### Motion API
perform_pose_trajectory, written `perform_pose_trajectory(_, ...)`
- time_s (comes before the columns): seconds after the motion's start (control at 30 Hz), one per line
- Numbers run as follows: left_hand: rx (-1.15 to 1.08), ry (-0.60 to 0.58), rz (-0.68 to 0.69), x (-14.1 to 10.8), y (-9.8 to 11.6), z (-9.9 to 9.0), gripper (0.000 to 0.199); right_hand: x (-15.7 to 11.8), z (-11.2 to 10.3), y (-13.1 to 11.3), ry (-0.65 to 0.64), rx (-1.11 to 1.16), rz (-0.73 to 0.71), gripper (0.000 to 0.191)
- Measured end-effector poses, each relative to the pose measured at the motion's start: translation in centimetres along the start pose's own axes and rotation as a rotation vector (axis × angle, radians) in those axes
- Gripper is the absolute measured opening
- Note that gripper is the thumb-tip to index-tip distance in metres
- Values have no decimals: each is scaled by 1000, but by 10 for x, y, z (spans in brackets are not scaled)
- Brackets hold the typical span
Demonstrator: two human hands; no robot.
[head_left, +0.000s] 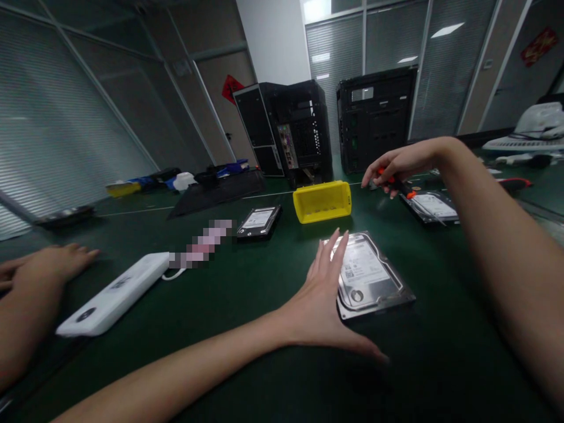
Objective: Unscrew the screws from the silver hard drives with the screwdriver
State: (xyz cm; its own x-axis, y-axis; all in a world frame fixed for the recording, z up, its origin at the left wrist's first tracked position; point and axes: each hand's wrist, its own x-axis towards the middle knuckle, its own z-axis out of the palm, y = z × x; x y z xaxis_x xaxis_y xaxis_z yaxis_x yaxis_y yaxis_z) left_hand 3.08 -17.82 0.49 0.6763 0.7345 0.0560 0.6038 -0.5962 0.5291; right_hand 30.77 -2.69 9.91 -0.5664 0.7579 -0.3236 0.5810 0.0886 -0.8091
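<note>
One left hand [315, 308] spreads open against a hard drive [368, 270], seemingly positioning; gripping needs closed fingers. The right hand [399, 163] clasps a screwdriver [411, 194].

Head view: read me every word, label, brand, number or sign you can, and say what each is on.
No text reads clearly.
Hard drive by the left hand: label print and square code too blurred.
Middle hard drive: label too small.
Right hard drive: label too blurred.
White block: dark marks, unreadable.
Yellow bin: tiny dark mark, too small.
Red signs in the background: unreadable.
</note>
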Motion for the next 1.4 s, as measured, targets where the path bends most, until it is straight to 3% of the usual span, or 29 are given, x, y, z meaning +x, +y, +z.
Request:
perform_pose_trajectory(0.13, 56, -13, -9, 5, -4, -2, 125, 8, 3, 4, -44, -30, 40, 34)
perform_pose_trajectory(0.27, 171, -98, 53, 13, -17, -8, 113, 12, 4, 5, -72, -103, 82, 34)
perform_pose_trajectory(0.47, 290, -58, 39, 20, -23, -8, 109, 37, 17, 19, -193, -139, 348, 20)
perform_pose_trajectory(0.57, 345, -29, 41, 26, -26, -10, 105, 52, 23, 31, -164, -171, 398, 20)
perform_pose_trajectory(0.63, 361, -29, 28, 30, -30, -13, 104, 59, 25, 37, -228, -174, 433, 22)
perform_pose_trajectory(0.93, 382, -67, -3, 32, -46, -27, 96, 72, 41, 25, -342, -138, 320, 35)
perform_pose_trajectory(1.07, 401, -72, 1, 28, -46, -29, 93, 72, 49, 12, -393, -284, 253, 47)
perform_pose_trajectory(1.4, 399, -25, 6, 9, -55, -32, 93, 73, 57, 0, -419, -308, 169, 64)
